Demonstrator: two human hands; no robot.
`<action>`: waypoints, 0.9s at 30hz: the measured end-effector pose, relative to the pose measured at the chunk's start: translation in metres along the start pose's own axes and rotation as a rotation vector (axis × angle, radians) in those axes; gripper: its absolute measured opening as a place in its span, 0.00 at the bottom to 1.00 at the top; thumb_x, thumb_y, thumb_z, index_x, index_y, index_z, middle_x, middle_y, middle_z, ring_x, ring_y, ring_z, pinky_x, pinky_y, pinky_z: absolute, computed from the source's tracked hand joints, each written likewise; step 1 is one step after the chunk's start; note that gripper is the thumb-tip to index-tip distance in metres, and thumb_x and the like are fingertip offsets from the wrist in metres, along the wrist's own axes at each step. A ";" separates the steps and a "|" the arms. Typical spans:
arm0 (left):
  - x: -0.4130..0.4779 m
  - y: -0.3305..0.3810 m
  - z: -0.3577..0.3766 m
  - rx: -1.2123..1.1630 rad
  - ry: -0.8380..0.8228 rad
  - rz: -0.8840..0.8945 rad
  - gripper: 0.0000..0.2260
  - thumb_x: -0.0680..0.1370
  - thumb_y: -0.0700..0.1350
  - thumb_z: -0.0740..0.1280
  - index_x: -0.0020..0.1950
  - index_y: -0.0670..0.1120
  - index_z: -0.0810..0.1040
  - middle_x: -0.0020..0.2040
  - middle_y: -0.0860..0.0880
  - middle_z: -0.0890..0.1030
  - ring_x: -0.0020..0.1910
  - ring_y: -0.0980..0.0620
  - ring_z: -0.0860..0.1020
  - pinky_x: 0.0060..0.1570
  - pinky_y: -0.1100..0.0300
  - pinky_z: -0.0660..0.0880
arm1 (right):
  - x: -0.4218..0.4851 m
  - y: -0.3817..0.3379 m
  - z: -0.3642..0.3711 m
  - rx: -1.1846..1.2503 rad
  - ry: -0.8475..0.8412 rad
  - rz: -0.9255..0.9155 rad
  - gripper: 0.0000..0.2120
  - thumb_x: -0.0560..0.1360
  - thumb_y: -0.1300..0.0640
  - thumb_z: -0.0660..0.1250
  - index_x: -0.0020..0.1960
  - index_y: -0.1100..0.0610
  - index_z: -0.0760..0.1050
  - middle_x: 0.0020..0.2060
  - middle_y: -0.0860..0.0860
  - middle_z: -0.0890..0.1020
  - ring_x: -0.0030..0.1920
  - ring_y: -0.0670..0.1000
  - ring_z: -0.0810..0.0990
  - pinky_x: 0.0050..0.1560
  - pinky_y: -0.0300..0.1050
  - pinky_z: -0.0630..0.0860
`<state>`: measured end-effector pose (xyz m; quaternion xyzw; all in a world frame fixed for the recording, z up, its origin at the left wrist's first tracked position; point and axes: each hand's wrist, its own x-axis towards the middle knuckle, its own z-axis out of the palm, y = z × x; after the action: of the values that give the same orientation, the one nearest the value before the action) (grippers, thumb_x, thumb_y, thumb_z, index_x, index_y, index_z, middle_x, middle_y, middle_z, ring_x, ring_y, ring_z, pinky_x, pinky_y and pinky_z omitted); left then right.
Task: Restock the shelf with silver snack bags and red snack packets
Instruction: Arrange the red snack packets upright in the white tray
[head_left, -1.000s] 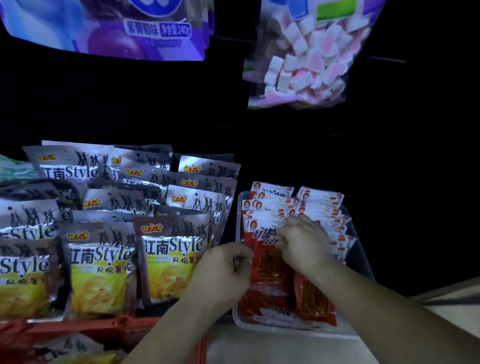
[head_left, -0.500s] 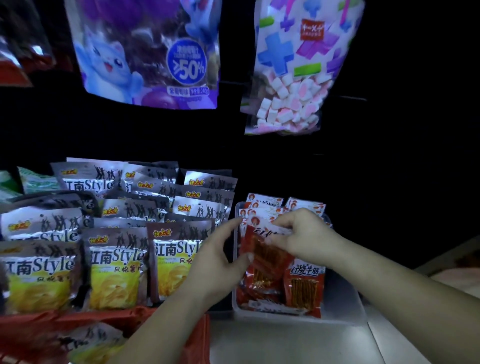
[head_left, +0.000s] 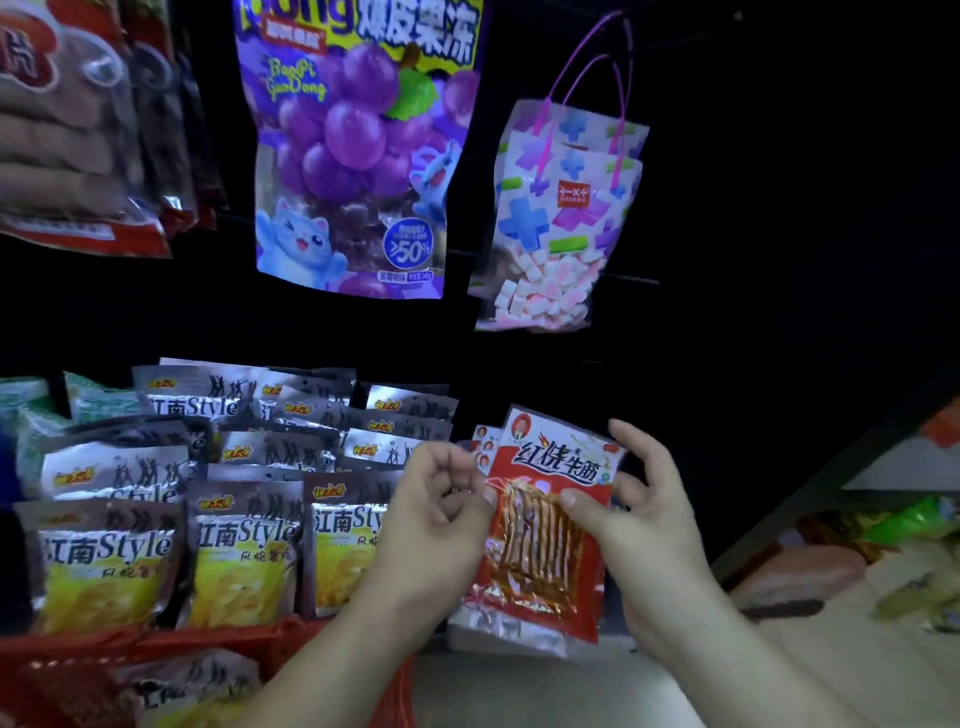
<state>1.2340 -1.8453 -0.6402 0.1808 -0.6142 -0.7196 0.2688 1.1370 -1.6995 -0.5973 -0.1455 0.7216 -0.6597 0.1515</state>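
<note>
A red snack packet (head_left: 545, 525) stands upright between both hands, in front of more red packets (head_left: 485, 441) behind it. My left hand (head_left: 436, 519) touches its left edge with the thumb, fingers loosely curled. My right hand (head_left: 639, 514) holds its right side, thumb on the front and fingers behind. Rows of silver snack bags (head_left: 244, 540) fill the shelf to the left. The tray under the red packets is mostly hidden.
A purple grape jelly bag (head_left: 358, 150) and a marshmallow bag (head_left: 556, 228) hang above. Red-brown packs (head_left: 72, 130) hang at upper left. A red basket (head_left: 156, 649) holding more silver bags sits at the bottom left. Other goods (head_left: 909, 551) lie at right.
The red packet has been lifted upright out of the stack; my right hand shifted to its right side and my left hand moved onto its left edge. The camera tilted upward.
</note>
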 end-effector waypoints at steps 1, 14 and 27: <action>-0.004 0.001 0.000 0.015 -0.002 -0.004 0.15 0.80 0.36 0.68 0.45 0.57 0.74 0.44 0.42 0.81 0.40 0.46 0.78 0.41 0.45 0.78 | -0.003 0.004 0.002 0.005 0.031 -0.009 0.32 0.75 0.67 0.75 0.64 0.35 0.70 0.51 0.50 0.86 0.47 0.53 0.88 0.47 0.61 0.85; 0.001 0.019 -0.003 0.011 0.112 0.063 0.25 0.80 0.35 0.69 0.73 0.58 0.73 0.49 0.57 0.85 0.44 0.59 0.85 0.39 0.69 0.77 | 0.014 0.002 0.017 -0.085 -0.025 -0.037 0.31 0.72 0.66 0.78 0.65 0.38 0.75 0.44 0.50 0.86 0.47 0.56 0.87 0.56 0.65 0.81; 0.015 0.002 -0.018 0.183 0.065 0.008 0.26 0.78 0.43 0.74 0.70 0.66 0.74 0.61 0.56 0.80 0.58 0.61 0.80 0.53 0.61 0.79 | 0.023 0.005 0.011 -0.133 -0.040 -0.081 0.24 0.72 0.63 0.78 0.58 0.37 0.82 0.50 0.49 0.87 0.51 0.50 0.87 0.55 0.59 0.83</action>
<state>1.2326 -1.8687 -0.6404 0.2254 -0.6689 -0.6534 0.2736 1.1205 -1.7185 -0.6041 -0.1975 0.7541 -0.6129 0.1291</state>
